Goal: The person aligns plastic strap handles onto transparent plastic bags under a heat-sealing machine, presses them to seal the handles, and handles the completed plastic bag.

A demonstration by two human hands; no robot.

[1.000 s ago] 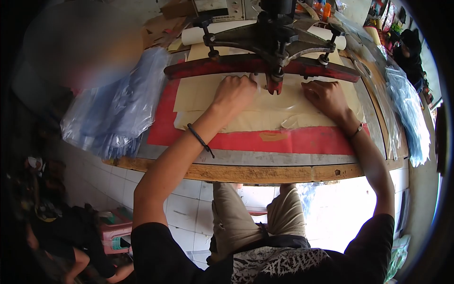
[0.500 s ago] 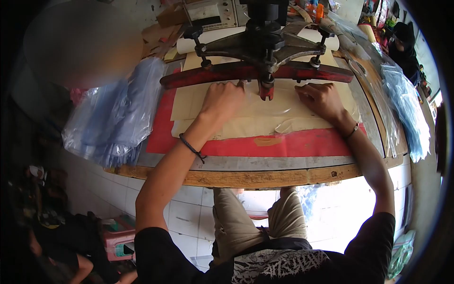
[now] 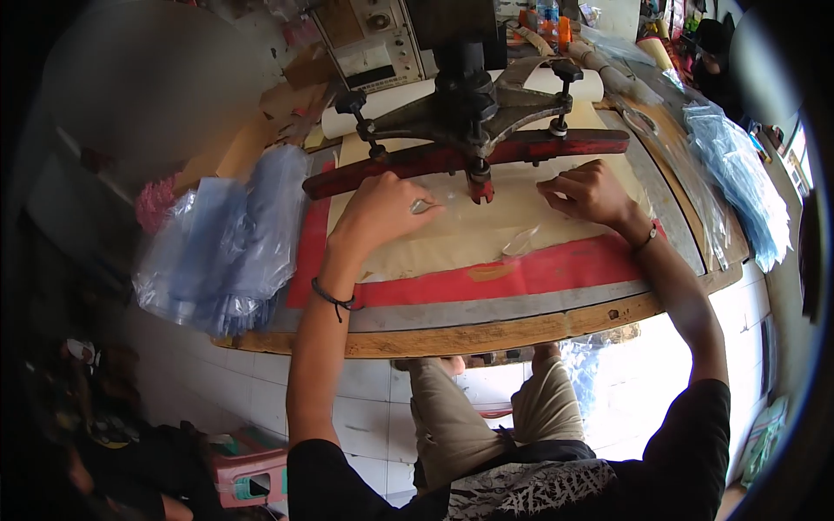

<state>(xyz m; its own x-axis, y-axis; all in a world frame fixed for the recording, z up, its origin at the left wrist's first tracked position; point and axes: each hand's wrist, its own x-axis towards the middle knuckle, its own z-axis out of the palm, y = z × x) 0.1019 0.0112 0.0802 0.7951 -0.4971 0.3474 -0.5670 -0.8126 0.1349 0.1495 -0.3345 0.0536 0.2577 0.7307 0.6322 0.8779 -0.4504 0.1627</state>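
My left hand is closed in a pinch over the left part of the tan paper sheet, below the red press bar. A small shiny patch shows between its thumb and fingers, but I cannot make out what it is. My right hand is curled with thumb and fingertips together, over the paper's right side. What it pinches, if anything, is too thin to see. A clear, glossy scrap lies on the paper. The press's dark metal bracket stands between and behind my hands.
A red sheet lies under the tan paper on the wood-edged table. Clear plastic bags are stacked at left, and more plastic bags at right. A control box stands behind. Other people are at the far right and lower left.
My left hand has drawn back from the press bar and moved left, still pinched. My right hand keeps nearly the same place and curl. The camera view has tilted and shifted.
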